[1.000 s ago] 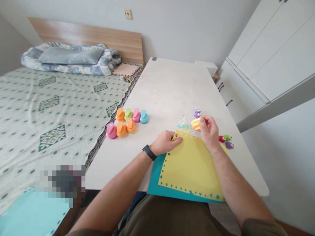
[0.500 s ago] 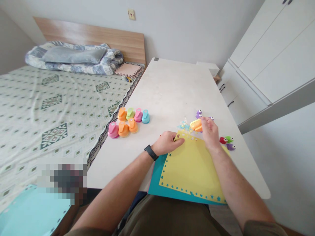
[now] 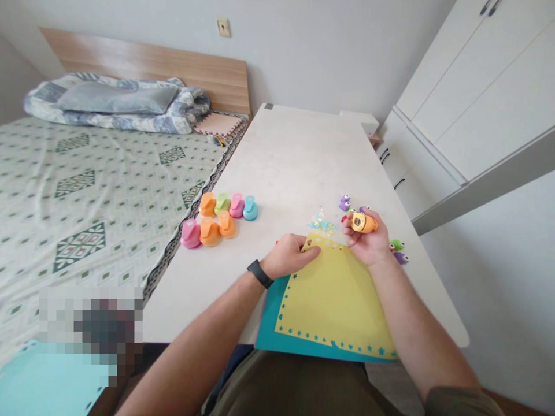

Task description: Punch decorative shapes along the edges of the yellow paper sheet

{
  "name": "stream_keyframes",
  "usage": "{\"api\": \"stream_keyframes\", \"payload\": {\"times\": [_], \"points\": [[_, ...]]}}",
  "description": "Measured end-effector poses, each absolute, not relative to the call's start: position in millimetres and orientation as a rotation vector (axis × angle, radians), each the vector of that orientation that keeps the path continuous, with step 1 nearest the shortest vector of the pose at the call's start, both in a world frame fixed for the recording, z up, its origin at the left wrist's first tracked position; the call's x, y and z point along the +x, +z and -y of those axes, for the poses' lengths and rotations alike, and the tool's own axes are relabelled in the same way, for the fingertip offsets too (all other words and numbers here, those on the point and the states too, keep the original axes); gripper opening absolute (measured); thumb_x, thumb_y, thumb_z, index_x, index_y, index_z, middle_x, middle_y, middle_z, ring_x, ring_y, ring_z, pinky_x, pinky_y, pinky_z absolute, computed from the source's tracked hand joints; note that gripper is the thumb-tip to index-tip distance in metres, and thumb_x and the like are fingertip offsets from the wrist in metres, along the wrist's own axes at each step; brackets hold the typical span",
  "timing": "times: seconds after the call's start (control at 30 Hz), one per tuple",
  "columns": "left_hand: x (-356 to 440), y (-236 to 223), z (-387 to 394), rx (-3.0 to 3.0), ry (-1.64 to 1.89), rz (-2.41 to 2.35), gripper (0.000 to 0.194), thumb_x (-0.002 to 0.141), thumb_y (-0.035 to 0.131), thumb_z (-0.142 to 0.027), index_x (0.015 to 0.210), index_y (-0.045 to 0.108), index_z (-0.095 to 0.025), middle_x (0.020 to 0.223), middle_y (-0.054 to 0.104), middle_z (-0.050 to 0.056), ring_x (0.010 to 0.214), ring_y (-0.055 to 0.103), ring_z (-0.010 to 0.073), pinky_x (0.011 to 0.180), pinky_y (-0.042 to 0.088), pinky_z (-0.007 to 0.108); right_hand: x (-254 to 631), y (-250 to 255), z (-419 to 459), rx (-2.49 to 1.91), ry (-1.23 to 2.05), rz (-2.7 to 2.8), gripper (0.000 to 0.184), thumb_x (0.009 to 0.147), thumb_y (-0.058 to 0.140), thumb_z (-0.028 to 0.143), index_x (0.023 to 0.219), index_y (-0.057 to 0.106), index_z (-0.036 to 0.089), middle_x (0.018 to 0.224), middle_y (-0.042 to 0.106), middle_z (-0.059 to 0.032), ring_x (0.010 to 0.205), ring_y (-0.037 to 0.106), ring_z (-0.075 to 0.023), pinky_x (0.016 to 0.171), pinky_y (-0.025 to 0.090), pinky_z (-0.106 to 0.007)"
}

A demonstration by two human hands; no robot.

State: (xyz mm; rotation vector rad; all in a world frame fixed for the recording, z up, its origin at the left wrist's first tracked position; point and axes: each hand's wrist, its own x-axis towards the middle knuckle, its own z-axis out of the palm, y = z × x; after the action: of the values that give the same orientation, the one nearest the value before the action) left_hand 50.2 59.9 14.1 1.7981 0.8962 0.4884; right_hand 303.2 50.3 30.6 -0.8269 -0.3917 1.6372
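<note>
My left hand pinches the upper left corner of a yellow sheet of paper, thumb on top. Small stars, hearts and other shapes are cut out along the sheet's edges. Beneath it lies a teal sheet that overhangs the table's front edge. My right hand is closed round an orange craft punch, turned so its yellow underside shows, just above the sheet's upper right part. Paper bits in blue, yellow and white lie scattered beyond the sheet's top edge.
Several colourful punches stand in two rows on the white table, left of centre. Small purple and green punches with eyes lie at right. A bed adjoins the left; a light blue sheet is at lower left.
My right hand has rotated the orange punch so its underside faces up, with the palm turned upward. My left hand still pinches the yellow sheet. The view has shifted slightly.
</note>
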Motion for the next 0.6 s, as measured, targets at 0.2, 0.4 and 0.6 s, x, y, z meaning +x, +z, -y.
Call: {"api": "stream_keyframes", "payload": {"times": [0.2,0.4,0.6], "points": [[50.6,21.3,-57.1,1.778,0.49,-0.901,0.044,0.09,0.058,-0.052,0.065,0.055,-0.016,0.058,0.042,-0.003,0.054,0.034,0.0086,0.049,0.024,0.023,305.8,33.5,-48.8,-0.759,1.727,0.464,0.038,0.097,0.044,0.043,0.094,0.069,0.014,0.071,0.075,-0.006,0.046,0.062,-0.015,0.031,0.043,-0.023],[50.1,19.7,-57.4,1.817,0.497,-0.889,0.041,0.09,0.057,-0.049,0.066,0.056,-0.016,0.058,0.043,-0.004,0.054,0.035,0.0086,0.049,0.026,0.023,300.0,36.6,-48.5,-0.838,1.656,0.55,0.045,0.099,0.045,0.054,0.094,0.067,0.015,0.072,0.071,-0.0036,0.037,0.046,-0.0073,0.03,0.031,-0.018],[48.8,14.9,-58.6,1.911,0.504,-0.898,0.041,0.093,0.053,-0.047,0.064,0.048,-0.018,0.057,0.037,-0.005,0.053,0.033,0.0077,0.05,0.024,0.024,265.4,44.7,-60.7,-1.14,1.404,0.669,0.044,0.091,0.063,0.063,0.091,0.064,0.019,0.064,0.066,0.0006,0.038,0.052,-0.0098,0.031,0.031,-0.019]]}}
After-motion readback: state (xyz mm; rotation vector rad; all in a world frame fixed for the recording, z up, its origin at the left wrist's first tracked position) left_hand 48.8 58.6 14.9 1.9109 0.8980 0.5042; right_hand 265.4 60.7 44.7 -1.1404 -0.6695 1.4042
